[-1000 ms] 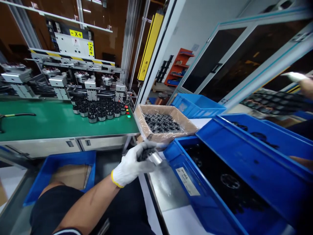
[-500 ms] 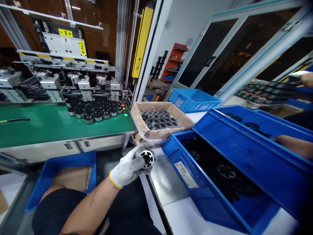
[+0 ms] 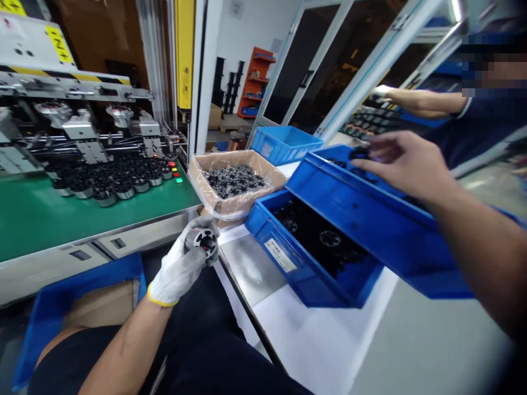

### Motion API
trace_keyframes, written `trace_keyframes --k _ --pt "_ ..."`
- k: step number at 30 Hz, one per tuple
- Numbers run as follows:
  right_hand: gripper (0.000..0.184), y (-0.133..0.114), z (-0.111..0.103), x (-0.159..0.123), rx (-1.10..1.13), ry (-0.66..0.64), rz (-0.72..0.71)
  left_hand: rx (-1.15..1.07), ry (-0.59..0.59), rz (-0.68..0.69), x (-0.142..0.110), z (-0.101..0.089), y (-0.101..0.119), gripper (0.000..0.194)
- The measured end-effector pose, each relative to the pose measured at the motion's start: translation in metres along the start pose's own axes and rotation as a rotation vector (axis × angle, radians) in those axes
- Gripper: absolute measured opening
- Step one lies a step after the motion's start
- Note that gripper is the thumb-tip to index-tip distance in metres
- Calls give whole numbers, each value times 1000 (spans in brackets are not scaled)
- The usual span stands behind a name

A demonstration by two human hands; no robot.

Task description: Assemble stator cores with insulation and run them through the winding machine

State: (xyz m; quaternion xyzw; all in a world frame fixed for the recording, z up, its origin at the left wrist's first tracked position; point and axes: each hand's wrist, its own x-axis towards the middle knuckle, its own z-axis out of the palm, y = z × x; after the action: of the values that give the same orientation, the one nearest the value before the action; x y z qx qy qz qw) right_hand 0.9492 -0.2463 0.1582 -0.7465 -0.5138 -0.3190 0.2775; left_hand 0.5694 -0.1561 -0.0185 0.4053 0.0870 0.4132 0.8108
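My left hand, in a white glove with a yellow cuff, is closed around a slotted metal stator core. The core's open end faces right, with black segments around its bore. My bare right hand is above the far end of the upper blue bin. Its thumb and fingers are pinched on a small black plastic part, partly hidden by the fingers. Beneath and around that hand, more black parts lie in the bin.
A lower blue bin holds black parts. Beside it stands a plastic-lined carton of stator cores. On the green bench, several cores stand in front of a machine. A co-worker's gloved hand is at the upper right.
The view has swung right. My right hand has come from the right edge to above the upper bin, now with a black part in its fingers. The left hand keeps the stator core.
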Motion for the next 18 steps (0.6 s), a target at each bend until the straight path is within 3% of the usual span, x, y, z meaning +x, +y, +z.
trace_keyframes --k 2,4,6,8,10,14,18 --pt "79 -26 1 -13 285 -133 -150 36 -3 14 5 3 -6 62" --pt "62 -69 8 -41 494 -165 -471 88 -7 28 7 6 -12 68" --pt "49 -113 22 -77 684 -178 -688 172 6 43 7 10 -16 75" --pt "45 -145 38 -110 869 -150 -704 281 30 79 6 14 -16 77" --pt "42 -160 51 -132 971 -133 -644 388 55 117 5 17 -14 75" --pt "43 -157 65 -146 1003 -160 -565 573 100 143 5 18 -16 70" --pt "43 -151 63 -148 990 -143 -523 615 74 189 8 12 -24 70"
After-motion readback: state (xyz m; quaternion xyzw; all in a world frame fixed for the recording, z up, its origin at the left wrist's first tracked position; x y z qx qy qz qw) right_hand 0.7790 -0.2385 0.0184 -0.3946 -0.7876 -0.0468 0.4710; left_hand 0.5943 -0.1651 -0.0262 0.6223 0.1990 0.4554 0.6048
